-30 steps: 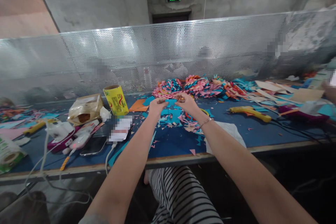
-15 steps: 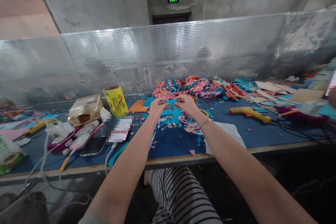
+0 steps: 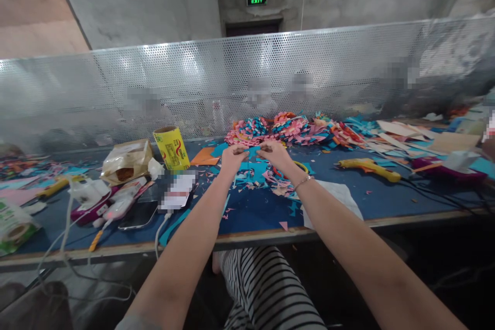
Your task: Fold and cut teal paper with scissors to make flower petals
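Observation:
Between my two hands a small piece of blue paper (image 3: 253, 152) is held above the table. My left hand (image 3: 233, 157) pinches its left end, fingers closed. At its right end, my right hand (image 3: 275, 154), with a bracelet on the wrist, grips it between thumb and fingers. Below them lie blue paper scraps (image 3: 253, 172) and pink bits. Just beyond my hands sit bunches of folded pink and blue paper (image 3: 247, 131). Yellow scissor-like handles (image 3: 301, 167) show partly beside my right wrist.
A yellow glue gun (image 3: 369, 169) lies to the right, near a white sheet (image 3: 336, 198). On the left are a yellow box (image 3: 171, 148), a paper bag (image 3: 127, 160), phones (image 3: 138, 215) and cables. A perforated metal screen (image 3: 201, 77) runs along the back.
Both hands stay almost in place, still holding the blue paper. The camera view has shifted very slightly.

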`<action>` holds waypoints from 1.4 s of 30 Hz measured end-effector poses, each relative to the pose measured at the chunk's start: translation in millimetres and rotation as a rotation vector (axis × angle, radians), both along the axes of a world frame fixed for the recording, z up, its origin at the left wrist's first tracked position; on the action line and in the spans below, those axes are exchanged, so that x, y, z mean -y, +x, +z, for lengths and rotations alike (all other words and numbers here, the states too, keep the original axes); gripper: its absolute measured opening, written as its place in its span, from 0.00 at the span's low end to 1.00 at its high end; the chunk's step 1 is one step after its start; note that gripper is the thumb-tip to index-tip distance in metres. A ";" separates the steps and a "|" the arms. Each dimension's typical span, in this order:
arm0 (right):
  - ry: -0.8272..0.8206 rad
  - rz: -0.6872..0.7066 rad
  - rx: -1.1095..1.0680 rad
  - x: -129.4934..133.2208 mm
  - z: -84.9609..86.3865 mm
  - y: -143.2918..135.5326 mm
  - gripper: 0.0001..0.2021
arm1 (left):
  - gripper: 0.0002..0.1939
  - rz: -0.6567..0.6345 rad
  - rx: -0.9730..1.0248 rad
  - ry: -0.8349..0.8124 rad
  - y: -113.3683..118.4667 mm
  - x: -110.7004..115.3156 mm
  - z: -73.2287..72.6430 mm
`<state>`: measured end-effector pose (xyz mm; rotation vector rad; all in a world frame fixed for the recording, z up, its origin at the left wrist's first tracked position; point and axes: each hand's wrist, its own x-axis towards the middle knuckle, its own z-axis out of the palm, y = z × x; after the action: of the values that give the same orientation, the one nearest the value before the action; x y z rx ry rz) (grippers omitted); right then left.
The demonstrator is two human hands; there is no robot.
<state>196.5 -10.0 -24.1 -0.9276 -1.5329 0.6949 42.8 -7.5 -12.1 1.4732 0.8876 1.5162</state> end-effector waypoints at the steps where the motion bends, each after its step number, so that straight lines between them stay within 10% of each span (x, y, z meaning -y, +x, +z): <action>1: 0.001 -0.004 -0.003 0.6 0.6 -0.1 0.06 | 0.10 -0.008 0.009 -0.005 0.1 0.4 0.0; 18: 0.088 -0.023 0.059 17.9 16.0 -2.0 0.11 | 0.09 -0.135 0.329 -0.312 1.6 6.6 6.1; 42: -0.038 0.076 -0.046 9.5 6.0 -3.5 0.15 | 0.15 -0.166 0.294 -0.213 5.1 11.3 7.1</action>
<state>193.0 -19.5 -18.1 -0.8788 -1.5248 0.7968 47.8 -18.8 -5.1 1.1079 0.7076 1.4221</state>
